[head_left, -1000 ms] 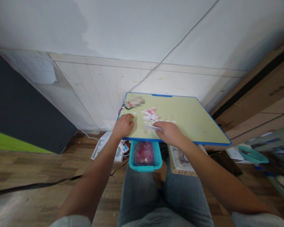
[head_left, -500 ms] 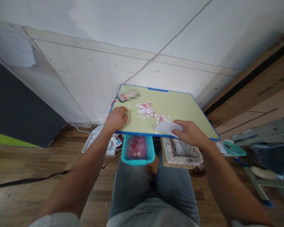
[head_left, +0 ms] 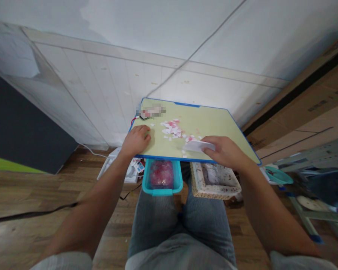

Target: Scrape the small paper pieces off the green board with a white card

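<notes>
My right hand [head_left: 222, 150] pinches a flat white card-like piece [head_left: 195, 146] between thumb and fingers, over the near right part of the pale yellow board [head_left: 214, 120] with its blue rim. Small white and pink scraps [head_left: 171, 129] lie in a loose heap at the board's middle. A smaller cluster of scraps [head_left: 190, 138] sits just beyond the card's edge. My left hand [head_left: 136, 140] rests on the board's left side with fingers loosely bent, apart from the scraps and holding nothing.
Below the board's near edge are a turquoise tub [head_left: 162, 192] with pinkish contents and a speckled rectangular box [head_left: 214, 193]. A blurred-out object [head_left: 152, 110] lies at the far left corner. Cardboard [head_left: 298, 101] leans at the right, and a wall stands behind.
My right hand has shifted slightly up and away, and the white card now lies more edge-on. My left hand stays at its place on the board. The view has moved a little.
</notes>
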### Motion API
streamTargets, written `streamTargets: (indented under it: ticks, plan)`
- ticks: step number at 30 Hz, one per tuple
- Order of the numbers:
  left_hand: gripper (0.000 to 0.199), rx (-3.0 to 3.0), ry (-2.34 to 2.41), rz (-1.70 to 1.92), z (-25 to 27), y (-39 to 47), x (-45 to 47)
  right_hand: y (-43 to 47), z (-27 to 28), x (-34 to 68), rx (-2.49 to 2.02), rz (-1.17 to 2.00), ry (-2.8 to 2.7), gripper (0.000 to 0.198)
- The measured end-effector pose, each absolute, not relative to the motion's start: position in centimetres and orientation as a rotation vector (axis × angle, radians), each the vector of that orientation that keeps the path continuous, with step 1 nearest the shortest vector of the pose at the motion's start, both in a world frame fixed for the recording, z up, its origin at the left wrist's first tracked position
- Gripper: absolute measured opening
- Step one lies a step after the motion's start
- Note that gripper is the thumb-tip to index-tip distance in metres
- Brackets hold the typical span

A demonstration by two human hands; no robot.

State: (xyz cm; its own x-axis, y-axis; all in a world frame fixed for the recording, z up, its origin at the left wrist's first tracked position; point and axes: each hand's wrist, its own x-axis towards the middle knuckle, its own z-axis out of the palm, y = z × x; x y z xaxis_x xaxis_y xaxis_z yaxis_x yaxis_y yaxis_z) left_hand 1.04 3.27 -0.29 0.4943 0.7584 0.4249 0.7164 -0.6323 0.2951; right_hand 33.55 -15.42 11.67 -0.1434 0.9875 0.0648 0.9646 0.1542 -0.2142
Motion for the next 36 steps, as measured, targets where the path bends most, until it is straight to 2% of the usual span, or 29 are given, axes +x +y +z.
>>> streamTargets:
  ticks: [4, 11, 16, 36]
  plan:
    - [0.034, 2.638, 1.305, 0.828, -0.4, 3.2, 1.1, -17.5, 11.4, 34.8, -1.94, 0.224, -2.282, 0.032]
    - [0.035, 2.634, 1.305, 0.831, -0.5, 3.2, 1.1, -17.9, 11.3, 34.6, -2.158, 0.074, -2.278, 0.035]
    - [0.035, 2.657, 1.304, 0.833, -0.4, 3.3, 1.1, -17.9, 11.0, 33.8, -2.056, 0.128, -2.331, 0.037]
    - [0.035, 2.674, 1.31, 0.836, -0.4, 3.3, 1.0, -16.0, 9.9, 34.6, -2.283, 0.001, -2.147, 0.036]
